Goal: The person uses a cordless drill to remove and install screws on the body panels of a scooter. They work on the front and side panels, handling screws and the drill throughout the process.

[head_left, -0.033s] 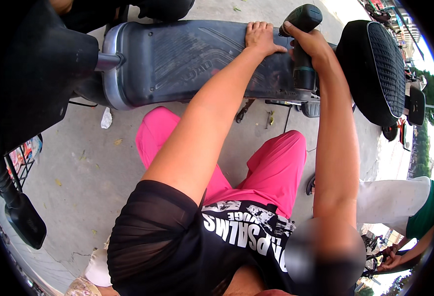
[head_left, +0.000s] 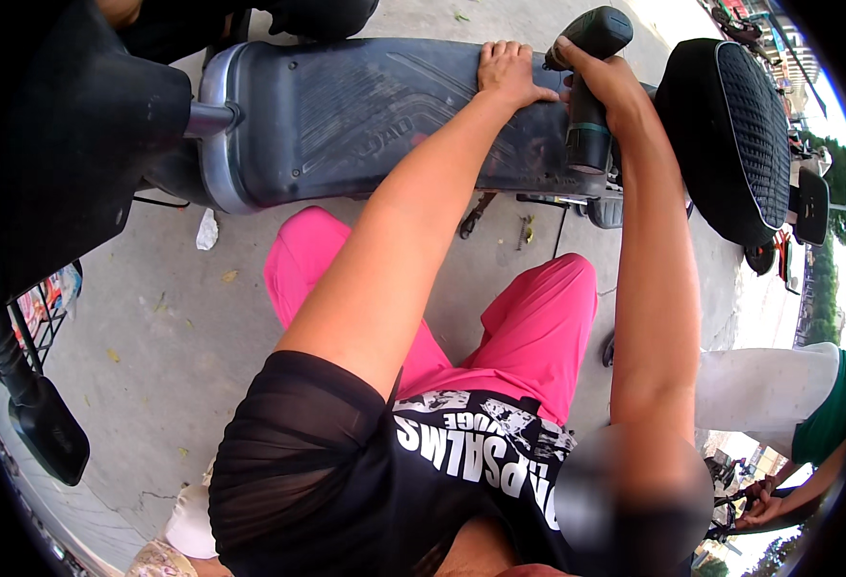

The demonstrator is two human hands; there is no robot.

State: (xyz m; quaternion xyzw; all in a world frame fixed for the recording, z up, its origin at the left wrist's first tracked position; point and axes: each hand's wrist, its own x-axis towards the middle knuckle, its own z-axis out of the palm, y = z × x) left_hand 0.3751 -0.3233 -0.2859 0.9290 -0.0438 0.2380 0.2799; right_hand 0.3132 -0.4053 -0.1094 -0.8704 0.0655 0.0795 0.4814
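Palm down, my left hand (head_left: 506,77) presses on the dark plastic footboard (head_left: 346,115) of a scooter, near its right end, thumb spread out toward the right. My right hand (head_left: 615,91) is wrapped round the grip of a dark cordless drill (head_left: 590,139). The drill's body points left and slightly down, over the right end of the footboard. Whether its bit touches a screw there is too small to tell. Screw heads show at the footboard's left end.
Right of the drill is the padded black scooter seat (head_left: 731,139); the front column (head_left: 144,106) rises at left. A side mirror (head_left: 52,438) stands lower left, near a basket (head_left: 50,308). Another person in dark clothes (head_left: 317,14) is beyond the footboard; someone in green (head_left: 832,413) is at right.
The drill has tilted slightly in my right hand: its lower end has shifted a little left and its top a little right. My left hand stays put.
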